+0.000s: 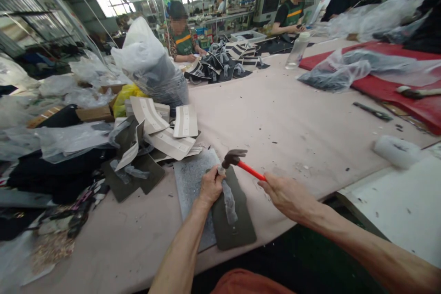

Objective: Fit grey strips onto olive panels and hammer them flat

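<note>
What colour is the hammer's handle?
The hammer's handle is bright orange-red; it shows best in the head view, the only one here.

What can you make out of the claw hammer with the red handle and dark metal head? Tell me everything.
The red-handled claw hammer has a dark, metal-looking head, with a claw at one end and a striking end at the other. The person's bare right hand grips the slim handle, hiding its far end. It is held near the far edge of a flat, dark olive panel, the handle sloping toward the person. The striking end is close to the bare left hand; contact is unclear.
</note>
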`<action>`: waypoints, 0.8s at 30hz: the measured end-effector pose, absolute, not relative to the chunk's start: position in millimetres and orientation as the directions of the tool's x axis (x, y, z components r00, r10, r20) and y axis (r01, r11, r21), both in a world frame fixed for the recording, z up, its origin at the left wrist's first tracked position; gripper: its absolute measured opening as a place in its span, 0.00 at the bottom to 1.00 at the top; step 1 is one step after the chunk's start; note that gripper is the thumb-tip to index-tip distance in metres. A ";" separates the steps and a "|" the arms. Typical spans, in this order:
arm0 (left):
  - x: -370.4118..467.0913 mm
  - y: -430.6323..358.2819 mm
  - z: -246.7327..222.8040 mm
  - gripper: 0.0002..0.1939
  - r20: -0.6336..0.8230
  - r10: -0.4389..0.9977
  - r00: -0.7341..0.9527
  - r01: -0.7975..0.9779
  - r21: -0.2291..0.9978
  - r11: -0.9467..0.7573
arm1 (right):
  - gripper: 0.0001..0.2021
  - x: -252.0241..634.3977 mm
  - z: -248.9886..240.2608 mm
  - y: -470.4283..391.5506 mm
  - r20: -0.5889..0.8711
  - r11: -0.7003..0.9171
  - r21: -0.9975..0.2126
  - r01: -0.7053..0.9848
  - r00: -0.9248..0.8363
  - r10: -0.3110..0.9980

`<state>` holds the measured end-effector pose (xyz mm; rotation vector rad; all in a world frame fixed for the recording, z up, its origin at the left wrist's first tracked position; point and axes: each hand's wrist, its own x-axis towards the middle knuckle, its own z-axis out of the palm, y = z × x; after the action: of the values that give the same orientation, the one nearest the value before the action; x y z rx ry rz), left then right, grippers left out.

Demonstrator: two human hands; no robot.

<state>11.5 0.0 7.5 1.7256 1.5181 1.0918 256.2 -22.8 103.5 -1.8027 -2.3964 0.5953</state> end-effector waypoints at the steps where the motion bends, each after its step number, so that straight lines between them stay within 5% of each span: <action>1: 11.4 -0.1 7.7 0.08 0.199 0.980 0.011 0.489 0.854 -0.179 | 0.15 262.5 97.8 -20.2 -0.171 0.195 -0.362 0.911 -0.271 0.947; 6: 11.1 -0.1 7.7 0.09 0.187 0.982 0.002 0.460 0.872 -0.167 | 0.18 286.4 51.3 -9.0 -0.247 0.076 -0.353 0.932 -0.171 0.954; 8: 10.6 -0.4 7.3 0.08 0.181 0.983 -0.004 0.462 0.872 -0.159 | 0.16 283.4 35.3 -8.9 -0.170 0.104 -0.293 0.951 -0.159 0.973; 12: 9.4 -2.7 6.3 0.08 0.184 0.983 -0.017 0.457 0.876 -0.156 | 0.22 243.9 37.5 -17.2 0.194 0.434 -0.357 0.827 -0.389 0.900; 15: 10.9 -1.3 5.2 0.07 0.168 0.985 -0.035 0.420 0.897 -0.138 | 0.24 200.6 47.4 -25.4 0.199 0.664 -0.462 0.589 -0.660 0.724; 17: 13.8 2.6 5.3 0.05 0.120 0.988 -0.102 0.319 0.944 -0.082 | 0.21 178.2 45.4 -31.2 0.134 0.694 -0.460 0.554 -0.729 0.671; 21: 12.0 8.6 12.1 0.09 -0.073 0.864 -0.498 -0.098 0.995 0.028 | 0.17 169.6 33.1 -37.0 0.072 0.683 -0.405 0.608 -0.724 0.686; 24: -4.2 -2.8 18.7 0.09 -0.072 0.847 -0.526 -0.149 0.989 -0.009 | 0.15 183.4 38.5 -8.5 0.136 0.574 -0.500 0.648 -0.596 0.791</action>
<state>-4.2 -2.8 18.7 0.7550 1.4988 1.6435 183.4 -8.5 38.5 -1.1727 -2.4640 0.5785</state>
